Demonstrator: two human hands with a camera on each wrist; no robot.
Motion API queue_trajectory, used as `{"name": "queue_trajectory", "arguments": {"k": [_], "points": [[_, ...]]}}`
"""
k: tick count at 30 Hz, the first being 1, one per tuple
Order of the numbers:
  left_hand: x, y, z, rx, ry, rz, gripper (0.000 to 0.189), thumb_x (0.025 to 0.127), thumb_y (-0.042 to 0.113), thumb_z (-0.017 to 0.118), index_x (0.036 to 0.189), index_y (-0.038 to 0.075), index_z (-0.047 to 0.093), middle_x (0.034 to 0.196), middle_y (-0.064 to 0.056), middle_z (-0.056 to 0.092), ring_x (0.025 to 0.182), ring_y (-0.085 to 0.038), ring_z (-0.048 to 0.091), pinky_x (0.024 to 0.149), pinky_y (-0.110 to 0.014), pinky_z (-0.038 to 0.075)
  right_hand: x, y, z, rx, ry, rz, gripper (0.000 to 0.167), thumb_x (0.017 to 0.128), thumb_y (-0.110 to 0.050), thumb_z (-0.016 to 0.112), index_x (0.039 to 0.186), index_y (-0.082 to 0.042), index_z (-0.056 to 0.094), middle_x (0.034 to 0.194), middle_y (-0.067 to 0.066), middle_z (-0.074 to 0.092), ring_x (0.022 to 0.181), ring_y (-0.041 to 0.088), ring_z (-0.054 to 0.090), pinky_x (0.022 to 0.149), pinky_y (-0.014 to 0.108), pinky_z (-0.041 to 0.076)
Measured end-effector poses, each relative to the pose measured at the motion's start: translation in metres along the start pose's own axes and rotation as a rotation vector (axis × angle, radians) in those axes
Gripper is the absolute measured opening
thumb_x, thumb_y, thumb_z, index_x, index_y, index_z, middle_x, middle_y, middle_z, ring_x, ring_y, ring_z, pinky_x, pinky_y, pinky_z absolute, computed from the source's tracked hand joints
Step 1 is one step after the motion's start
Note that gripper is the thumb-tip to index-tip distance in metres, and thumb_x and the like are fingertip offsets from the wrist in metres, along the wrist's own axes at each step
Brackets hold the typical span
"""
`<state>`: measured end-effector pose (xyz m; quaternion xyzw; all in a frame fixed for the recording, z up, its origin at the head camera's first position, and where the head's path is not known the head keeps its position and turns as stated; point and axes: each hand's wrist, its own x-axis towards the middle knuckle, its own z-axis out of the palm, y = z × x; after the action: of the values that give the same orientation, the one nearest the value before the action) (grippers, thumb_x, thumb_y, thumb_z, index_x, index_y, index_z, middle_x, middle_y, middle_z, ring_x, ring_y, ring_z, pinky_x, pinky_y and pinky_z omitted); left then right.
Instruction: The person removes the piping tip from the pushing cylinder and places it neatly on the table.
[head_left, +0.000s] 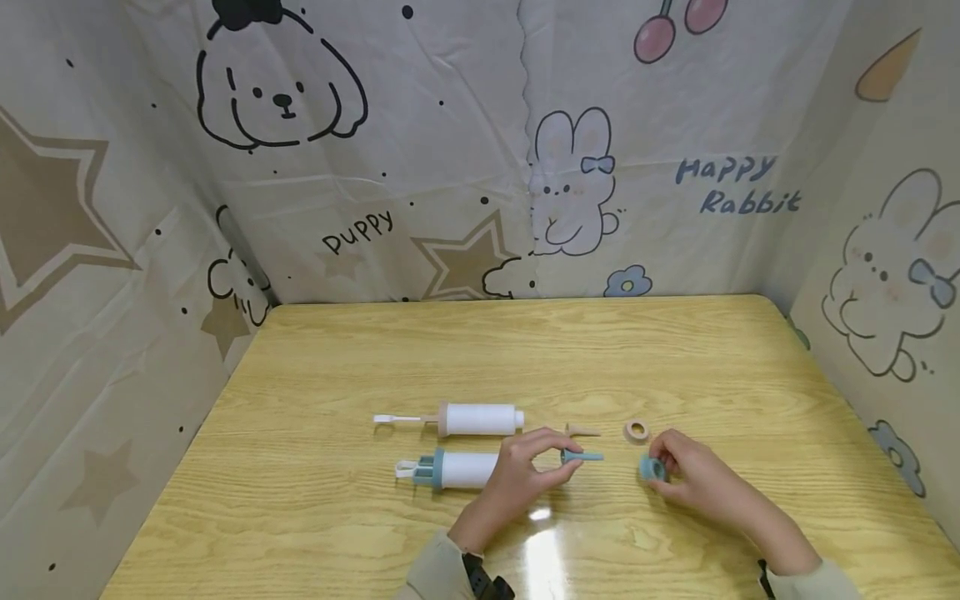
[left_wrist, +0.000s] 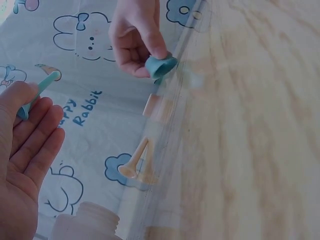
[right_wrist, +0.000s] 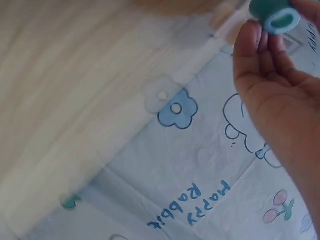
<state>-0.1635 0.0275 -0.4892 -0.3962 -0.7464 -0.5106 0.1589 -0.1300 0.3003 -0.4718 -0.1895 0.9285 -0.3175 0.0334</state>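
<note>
Between thumb and fingers, my left hand (head_left: 521, 467) pinches a small teal nozzle (left_wrist: 44, 90) with a flared base and a narrow stem. My right hand (head_left: 693, 471) pinches a short teal screw ring (right_wrist: 275, 17), its hollow opening showing in the right wrist view. Under the left wrist lies a white bottle (head_left: 468, 470) with a teal plunger end, its right part hidden by the hand. Just beyond the hands, a beige nozzle (head_left: 582, 431) and a beige ring (head_left: 637, 431) rest on the table.
A second white bottle (head_left: 480, 419) with a beige collar and a white handle lies behind the first, threaded neck to the right. The wooden table (head_left: 337, 358) meets a printed cloth (head_left: 450, 167) at its back and sides.
</note>
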Motion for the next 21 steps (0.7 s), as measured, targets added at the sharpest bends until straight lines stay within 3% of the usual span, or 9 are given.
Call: {"name": "queue_trajectory", "arguments": {"k": [3,8,17,21], "points": [[0.0,0.001,0.0,0.004,0.003,0.003,0.014,0.081,0.005,0.077,0.094,0.006,0.072,0.091,-0.008,0.076,0.085,-0.017,0.073,0.086,-0.014,0.056,0.0,0.002,0.0,-0.015,-0.046,0.017,0.027,0.082,-0.009,0.076,0.098,-0.004,0.055,0.087,-0.001,0.054,0.076,-0.001,0.047,0.061,0.018,0.048],[0.0,0.001,0.0,-0.002,-0.006,-0.025,0.013,0.082,0.006,0.076,0.094,0.006,0.073,0.09,-0.008,0.075,0.085,-0.017,0.073,0.086,-0.015,0.056,0.0,0.006,0.0,-0.019,-0.044,0.012,0.027,0.083,-0.012,0.075,0.099,-0.003,0.056,0.088,-0.001,0.054,0.078,-0.002,0.048,0.063,0.018,0.049],[-0.002,0.002,0.004,-0.02,-0.047,-0.065,0.012,0.084,0.007,0.075,0.095,0.005,0.072,0.091,-0.008,0.075,0.085,-0.016,0.072,0.087,-0.015,0.056,0.001,0.014,0.002,0.054,-0.042,0.078,0.028,0.083,-0.017,0.077,0.099,-0.004,0.058,0.088,0.0,0.055,0.077,-0.001,0.048,0.063,0.017,0.048],[-0.002,0.003,0.008,-0.018,-0.07,-0.086,0.01,0.085,0.007,0.074,0.095,0.005,0.072,0.088,-0.007,0.073,0.081,-0.013,0.07,0.083,-0.018,0.058,0.001,0.016,0.003,0.041,-0.029,0.058,0.028,0.082,-0.017,0.078,0.097,-0.005,0.057,0.086,-0.001,0.054,0.076,-0.002,0.046,0.062,0.017,0.046]]}}
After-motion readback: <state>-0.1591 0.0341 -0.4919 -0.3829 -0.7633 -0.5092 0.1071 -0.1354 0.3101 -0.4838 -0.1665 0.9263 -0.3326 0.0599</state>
